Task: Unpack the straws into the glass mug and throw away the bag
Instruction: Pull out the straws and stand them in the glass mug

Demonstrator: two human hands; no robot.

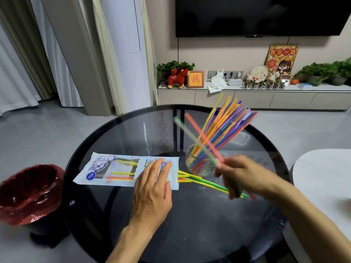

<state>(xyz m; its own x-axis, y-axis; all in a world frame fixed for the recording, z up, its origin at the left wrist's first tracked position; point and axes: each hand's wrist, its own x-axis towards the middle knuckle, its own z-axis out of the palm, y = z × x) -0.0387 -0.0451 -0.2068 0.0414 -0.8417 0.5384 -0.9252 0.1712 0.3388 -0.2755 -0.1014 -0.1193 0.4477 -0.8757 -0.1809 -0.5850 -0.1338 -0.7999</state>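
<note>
A: Item one, the straws in hand?

B: Right hand (240,174), fingers clenched round two straws (199,138), one green, one salmon, both motion-blurred. Their long axes run up and to the left from the fist, crossing in front of the glass mug (199,165). The mug stands just left of and beyond that fist, touching nothing else I can make out. The right hand is plainly the nearer to it.

A: Mug contents?

B: One mug, a fanned bundle (227,123) leaning up and right. Too many to count; dozens, I judge.

A: Item two, the bag?

B: One bag (114,168), lying flat on the round glass table (117,130), long axis left to right, mouth toward the mug. Left hand (153,186) rests flat on its right end, fingers spread and released, pinning rather than gripping.

A: Remaining stock?

B: Roughly four or five straws (201,180) poking out of the mouth toward the right hand; exact count uncertain where they overlap.

A: Disposal point?

B: One bin (28,194), red liner, on the floor well left of the bag.
</note>
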